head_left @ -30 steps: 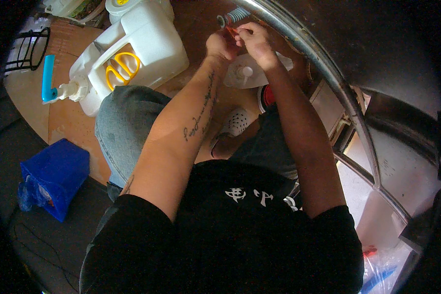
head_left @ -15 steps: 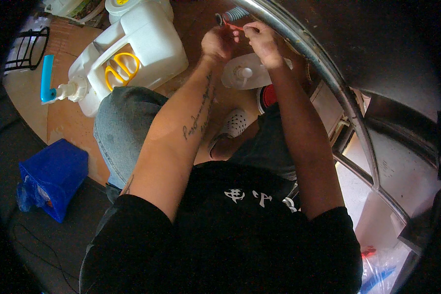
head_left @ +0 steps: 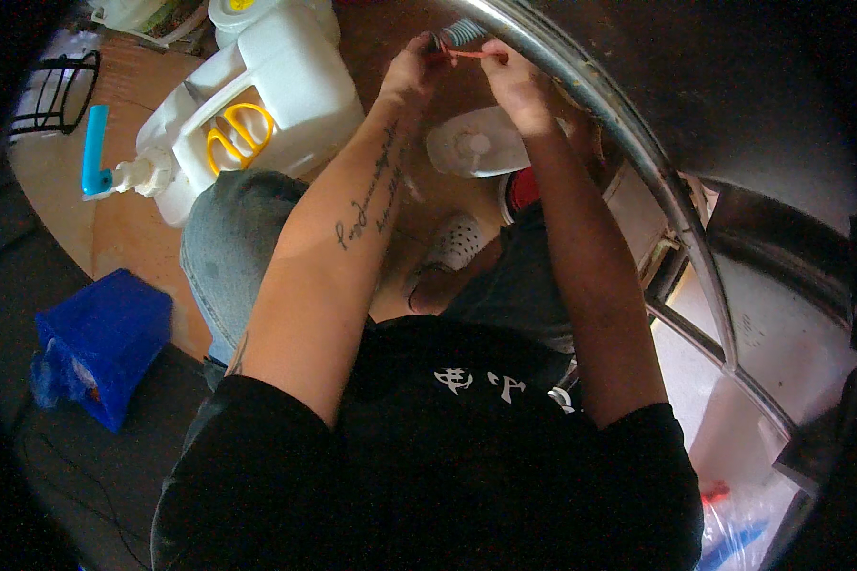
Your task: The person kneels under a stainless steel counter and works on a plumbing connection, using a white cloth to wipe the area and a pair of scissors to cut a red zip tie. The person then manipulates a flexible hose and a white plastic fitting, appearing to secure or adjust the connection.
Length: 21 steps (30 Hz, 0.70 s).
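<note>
At the top of the view, my left hand (head_left: 415,70) is closed around the dark end of a grey-blue ribbed hose (head_left: 464,33). An orange-red strip (head_left: 471,54) runs from that hose end across to my right hand (head_left: 518,86), which pinches its other end. The strip looks stretched straight between the hands; how it sits on the hose is partly hidden by my left fingers. Below my hands a translucent white plastic container (head_left: 480,143) with a round cap lies on the floor.
A big white jug (head_left: 305,86) with a blue-handled tap (head_left: 95,157) lies at the left, yellow-handled scissors (head_left: 241,136) against it. A curved metal tube (head_left: 628,143) arcs close by my right arm. A blue bag (head_left: 114,328) is at lower left; a red-rimmed round object (head_left: 521,190) lies near my foot.
My left hand has shifted slightly left and up along with the hose end. The gap between my hands has widened, and more of the orange-red strip shows between them.
</note>
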Motion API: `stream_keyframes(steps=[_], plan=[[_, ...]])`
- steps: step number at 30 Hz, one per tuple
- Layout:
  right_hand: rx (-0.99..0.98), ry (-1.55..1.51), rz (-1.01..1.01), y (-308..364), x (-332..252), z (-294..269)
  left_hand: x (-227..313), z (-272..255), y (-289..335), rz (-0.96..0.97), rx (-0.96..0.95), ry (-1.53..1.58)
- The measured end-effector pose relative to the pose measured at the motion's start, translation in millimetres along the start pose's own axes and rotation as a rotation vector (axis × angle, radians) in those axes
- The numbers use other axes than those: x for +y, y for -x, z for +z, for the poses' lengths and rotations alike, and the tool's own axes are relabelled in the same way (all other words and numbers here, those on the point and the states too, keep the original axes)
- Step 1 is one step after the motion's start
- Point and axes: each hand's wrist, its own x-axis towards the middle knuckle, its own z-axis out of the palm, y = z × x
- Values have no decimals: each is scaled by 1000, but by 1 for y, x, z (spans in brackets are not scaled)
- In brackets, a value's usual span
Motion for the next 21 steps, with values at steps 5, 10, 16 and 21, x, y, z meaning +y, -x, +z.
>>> stream_keyframes(steps=[5,10,16,21], plan=[[-34,-71,31,-4,-35,17,8,7,21,-2,83,-74],[82,128,-57,-9,-7,50,21,20,28,11,79,-218],[26,141,-15,-5,7,47,20,28,37,33,42,-194],[150,185,-143,-3,14,48,15,26,37,13,56,-209]])
